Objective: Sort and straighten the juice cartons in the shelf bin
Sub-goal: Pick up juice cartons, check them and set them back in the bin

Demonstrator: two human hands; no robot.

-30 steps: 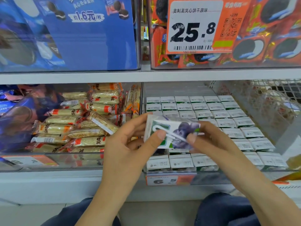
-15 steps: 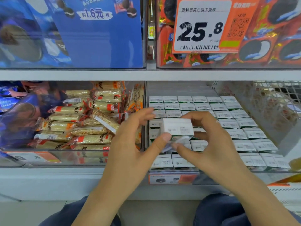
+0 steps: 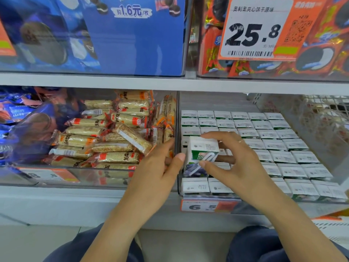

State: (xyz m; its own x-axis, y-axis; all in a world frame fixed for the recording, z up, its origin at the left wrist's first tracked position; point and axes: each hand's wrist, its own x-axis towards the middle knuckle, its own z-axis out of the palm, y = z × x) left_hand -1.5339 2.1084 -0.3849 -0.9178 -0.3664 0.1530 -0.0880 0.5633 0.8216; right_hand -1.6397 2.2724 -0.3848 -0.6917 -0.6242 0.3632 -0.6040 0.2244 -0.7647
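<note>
The juice carton (image 3: 203, 154) stands upright in the near left part of the clear shelf bin (image 3: 338, 178), its white top raised above the rows around it, green band and a straw showing on the side that faces us. The right hand (image 3: 236, 165) holds it: thumb tip on the near face by the straw, fingers curled over the top and far side, a ring on one finger. The left hand (image 3: 158, 173) is at the bin's left wall, thumb tip just beside the carton's left edge, fingers loosely bent behind the clear divider; I cannot tell whether the thumb actually touches the carton or whether the fingers grip anything.

Around it the other cartons (image 3: 268, 134) stand in tidy rows with their white tops up, filling the bin to the back. A small price tag (image 3: 207, 206) reading 6.5 hangs on the bin's front edge. In the bin to the left lie snack bars (image 3: 105, 146) in clear wrappers, piled loosely. On the shelf above are blue biscuit boxes (image 3: 132, 40) and orange packs behind a big price card (image 3: 253, 29) marked 25.8. The person's dark-trousered knees (image 3: 264, 244) show at the bottom.
</note>
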